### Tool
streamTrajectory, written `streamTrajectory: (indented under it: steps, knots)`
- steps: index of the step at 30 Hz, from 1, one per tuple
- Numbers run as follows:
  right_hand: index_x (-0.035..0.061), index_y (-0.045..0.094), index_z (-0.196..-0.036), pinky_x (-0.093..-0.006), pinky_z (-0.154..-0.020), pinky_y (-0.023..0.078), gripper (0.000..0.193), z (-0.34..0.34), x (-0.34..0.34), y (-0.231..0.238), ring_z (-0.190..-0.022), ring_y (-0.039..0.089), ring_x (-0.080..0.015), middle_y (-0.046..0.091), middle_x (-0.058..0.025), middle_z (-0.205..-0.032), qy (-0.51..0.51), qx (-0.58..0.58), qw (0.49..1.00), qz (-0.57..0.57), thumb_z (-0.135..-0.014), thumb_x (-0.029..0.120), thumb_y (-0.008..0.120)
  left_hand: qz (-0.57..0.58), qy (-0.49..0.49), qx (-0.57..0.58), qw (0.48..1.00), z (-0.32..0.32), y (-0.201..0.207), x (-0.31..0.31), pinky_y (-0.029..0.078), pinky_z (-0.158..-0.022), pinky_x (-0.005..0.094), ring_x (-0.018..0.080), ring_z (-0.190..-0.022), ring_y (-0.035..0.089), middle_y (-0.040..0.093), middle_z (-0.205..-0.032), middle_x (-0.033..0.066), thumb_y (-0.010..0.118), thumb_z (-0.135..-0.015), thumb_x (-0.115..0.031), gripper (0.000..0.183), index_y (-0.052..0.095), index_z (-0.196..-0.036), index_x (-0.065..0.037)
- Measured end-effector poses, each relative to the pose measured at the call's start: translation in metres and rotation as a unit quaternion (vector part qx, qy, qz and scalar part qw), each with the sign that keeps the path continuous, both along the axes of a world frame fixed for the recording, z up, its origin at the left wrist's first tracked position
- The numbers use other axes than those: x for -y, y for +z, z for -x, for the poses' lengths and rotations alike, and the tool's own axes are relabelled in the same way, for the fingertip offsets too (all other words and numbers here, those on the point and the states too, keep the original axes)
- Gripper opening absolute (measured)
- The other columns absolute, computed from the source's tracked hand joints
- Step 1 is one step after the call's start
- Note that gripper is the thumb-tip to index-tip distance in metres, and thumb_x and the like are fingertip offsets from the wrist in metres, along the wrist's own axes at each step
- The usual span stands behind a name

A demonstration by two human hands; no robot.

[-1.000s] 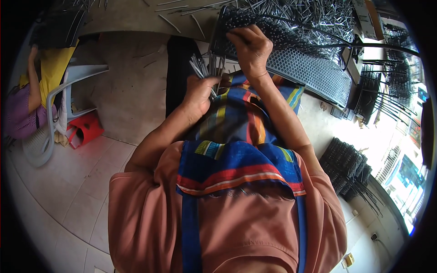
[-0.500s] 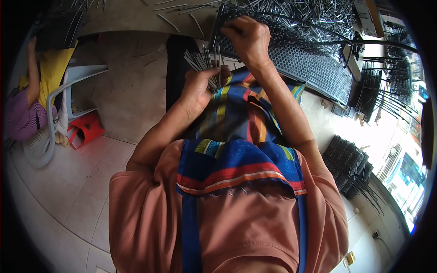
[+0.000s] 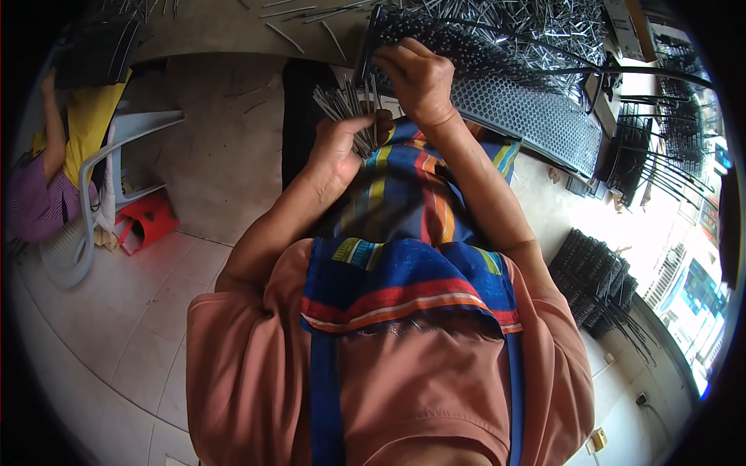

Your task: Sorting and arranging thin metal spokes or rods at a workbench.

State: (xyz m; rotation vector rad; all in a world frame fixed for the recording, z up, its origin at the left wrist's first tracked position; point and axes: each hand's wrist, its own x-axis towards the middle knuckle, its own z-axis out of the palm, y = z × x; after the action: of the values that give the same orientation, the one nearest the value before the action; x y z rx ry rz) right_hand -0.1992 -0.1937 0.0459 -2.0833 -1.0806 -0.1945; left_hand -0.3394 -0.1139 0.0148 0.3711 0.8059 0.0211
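My left hand is closed round a bundle of thin grey metal rods, whose ends fan out above the fingers over my lap. Just to the right and farther off, my right hand is pinched at the left end of a dark perforated panel. Whatever its fingertips grip is too small to make out. Many short dark pegs stand in the panel's far left part, while bare holes show along its near side.
A heap of loose metal rods lies behind the panel. Dark wire racks are stacked at the right. To the left are a pale plastic chair, a red container and another person in purple.
My right hand has come slightly nearer to me, its fingers still pinched at the panel's left end. The left hand and its bundle have hardly moved.
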Motion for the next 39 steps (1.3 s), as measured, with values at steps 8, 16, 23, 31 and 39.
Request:
streamTrajectory:
  steps: [8, 16, 23, 31, 39]
  knots:
    - [0.0090, 0.070, -0.081, -0.0341, -0.054, 0.049, 0.010, -0.001, 0.003, -0.006, -0.065, 0.064, -0.0274, 0.064, -0.0064, -0.073, -0.064, 0.021, 0.998, 0.006, -0.076, 0.016, 0.075, 0.031, -0.004, 0.005, 0.999, -0.003, -0.001, -0.001, 0.058, -0.075, 0.0388, 0.0297, -0.080, 0.069, 0.068, -0.093, 0.0217, 0.059, -0.083, 0.007, 0.021, 0.062, -0.103, 0.012]
    - [0.0095, 0.070, -0.081, -0.0325, -0.052, 0.048, 0.008, -0.007, 0.007, -0.007, -0.058, 0.062, -0.0252, 0.060, -0.0063, -0.069, -0.050, 0.073, 0.994, -0.065, -0.076, 0.011, 0.076, 0.040, -0.014, 0.008, 0.999, 0.001, -0.007, -0.003, 0.057, -0.076, 0.0394, 0.0301, -0.083, 0.068, 0.068, -0.093, 0.0218, 0.059, -0.083, 0.006, 0.020, 0.062, -0.102, 0.012]
    - [0.0083, 0.071, -0.082, -0.0330, -0.054, 0.049, 0.009, -0.011, 0.004, -0.003, -0.061, 0.064, -0.0261, 0.063, -0.0076, -0.073, -0.034, 0.046, 0.998, 0.021, -0.077, 0.015, 0.075, 0.058, -0.007, -0.016, 0.998, -0.003, -0.009, -0.003, 0.057, -0.077, 0.0392, 0.0298, -0.083, 0.069, 0.068, -0.092, 0.0209, 0.060, -0.083, 0.006, 0.019, 0.062, -0.101, 0.011]
    - [0.0035, 0.072, -0.085, -0.0307, -0.057, 0.050, 0.014, 0.006, 0.019, 0.013, -0.062, 0.065, -0.0206, 0.067, -0.0090, -0.074, -0.065, -0.128, 0.988, 0.049, -0.076, 0.014, 0.074, 0.024, -0.043, 0.037, 0.998, -0.010, 0.004, -0.001, 0.058, -0.076, 0.0395, 0.0275, -0.082, 0.069, 0.068, -0.091, 0.0188, 0.063, -0.082, 0.005, 0.019, 0.063, -0.101, 0.007]
    - [-0.0005, 0.071, -0.088, -0.0208, -0.057, 0.043, 0.015, -0.002, 0.034, 0.029, -0.062, 0.054, -0.0058, 0.065, -0.0015, -0.072, -0.085, -0.450, 0.888, -0.046, -0.077, 0.010, 0.072, 0.001, -0.073, 0.015, 0.997, -0.015, 0.006, 0.001, 0.058, -0.067, 0.0380, 0.0264, -0.080, 0.070, 0.069, -0.090, 0.0155, 0.063, -0.088, -0.007, 0.018, 0.063, -0.103, 0.003]
